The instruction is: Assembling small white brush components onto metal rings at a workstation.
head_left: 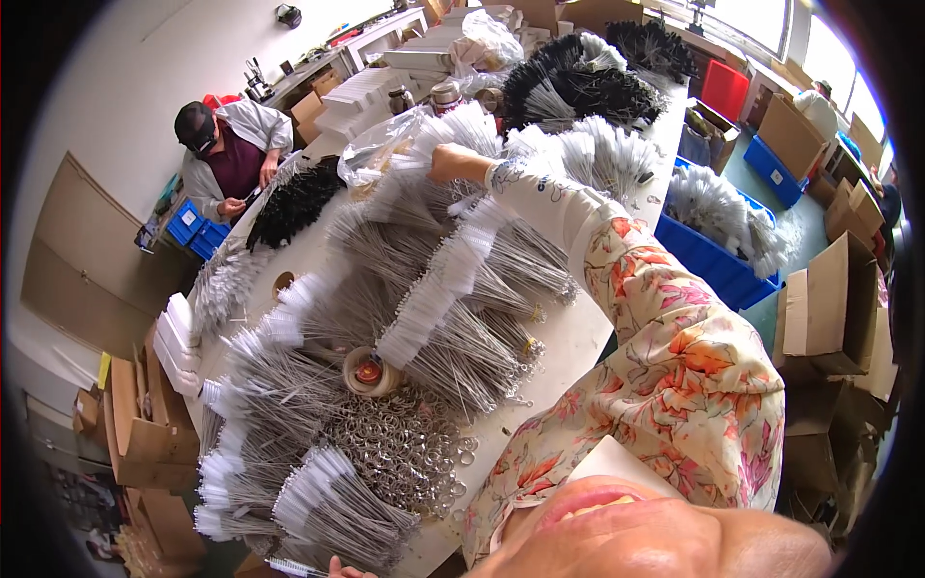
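Note:
My right arm, in a floral sleeve with a white cuff cover, stretches across the table. My right hand [449, 164] is closed above heaped white-bristled wire brushes [464, 132], beside a clear plastic bag [381, 149]; whatever it grips is hidden. Only the fingers of my left hand [345, 570] show at the lower edge, closed at the stem of a single white-tipped brush [294, 567]. Close by lies a bundle of similar brushes [337, 506]. Many metal rings [409, 438] are piled beside the bundles, next to a round tub [371, 373] with something red inside.
Across the table [568, 339], a person [236, 154] in a cap handles a small dark item near black brushes [294, 202]. More black brushes [578, 87] are heaped at the back. A blue crate [718, 265] of brushes and cardboard boxes [829, 308] stand at right.

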Action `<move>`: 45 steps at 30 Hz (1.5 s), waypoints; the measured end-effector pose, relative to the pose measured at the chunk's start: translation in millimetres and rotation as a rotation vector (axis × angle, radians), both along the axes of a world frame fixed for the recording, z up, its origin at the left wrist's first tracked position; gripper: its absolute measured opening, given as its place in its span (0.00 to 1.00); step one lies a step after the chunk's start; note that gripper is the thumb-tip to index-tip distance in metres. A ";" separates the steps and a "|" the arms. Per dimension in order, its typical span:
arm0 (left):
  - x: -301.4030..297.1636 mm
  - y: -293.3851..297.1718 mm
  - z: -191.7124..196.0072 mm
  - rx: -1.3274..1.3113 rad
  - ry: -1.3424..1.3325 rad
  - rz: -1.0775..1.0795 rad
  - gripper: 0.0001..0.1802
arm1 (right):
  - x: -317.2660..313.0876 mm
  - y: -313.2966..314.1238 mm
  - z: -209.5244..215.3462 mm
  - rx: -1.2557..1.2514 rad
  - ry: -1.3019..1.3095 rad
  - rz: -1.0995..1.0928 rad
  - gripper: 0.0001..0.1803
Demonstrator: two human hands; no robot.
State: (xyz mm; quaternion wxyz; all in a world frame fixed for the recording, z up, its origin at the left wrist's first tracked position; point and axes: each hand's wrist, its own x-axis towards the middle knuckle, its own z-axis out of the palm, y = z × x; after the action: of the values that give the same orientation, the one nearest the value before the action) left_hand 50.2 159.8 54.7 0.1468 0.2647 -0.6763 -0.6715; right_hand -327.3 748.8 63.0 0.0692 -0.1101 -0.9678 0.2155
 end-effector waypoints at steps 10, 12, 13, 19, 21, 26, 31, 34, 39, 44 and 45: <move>1.7 33.9 19.2 0.008 -0.054 0.139 0.20 | -11.8 -14.6 -1.2 -0.036 0.122 0.060 0.17; 1.3 43.9 28.3 0.005 -0.056 0.148 0.19 | -8.2 -18.0 6.1 -0.039 0.121 0.072 0.17; 1.1 48.9 33.6 0.000 -0.101 0.179 0.18 | -6.9 -17.9 9.1 -0.048 0.156 0.054 0.17; 3.3 48.7 32.4 -0.004 -0.156 0.171 0.17 | -13.5 7.2 16.7 -0.047 0.293 -0.032 0.17; 3.6 46.1 29.6 -0.004 -0.161 0.153 0.17 | -12.9 13.9 23.8 -0.213 0.275 -0.031 0.16; 6.3 39.4 23.8 -0.009 -0.172 0.127 0.17 | 4.1 4.4 56.7 -0.231 0.394 -0.147 0.17; 6.7 48.6 30.9 -0.011 -0.162 0.101 0.17 | 5.1 20.0 70.5 -0.344 0.488 -0.171 0.17; 5.8 51.0 31.7 -0.010 -0.154 0.130 0.16 | -2.2 27.6 68.8 -0.500 0.426 -0.133 0.15; 7.3 39.8 20.6 -0.006 -0.150 0.099 0.16 | -2.6 34.5 68.5 -0.596 0.419 -0.014 0.17; 9.8 33.6 14.3 -0.023 -0.150 0.067 0.16 | 1.1 28.0 75.0 -0.465 0.501 -0.084 0.17; 8.8 37.5 17.2 -0.021 -0.150 0.062 0.16 | 0.6 32.5 74.4 -0.462 0.502 -0.088 0.17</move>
State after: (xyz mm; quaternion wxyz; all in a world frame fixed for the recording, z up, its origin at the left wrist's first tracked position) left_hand 59.0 197.3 71.9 0.1193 0.3335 -0.6840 -0.6377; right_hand -326.7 781.3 137.5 0.2876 -0.1080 -0.8405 0.4462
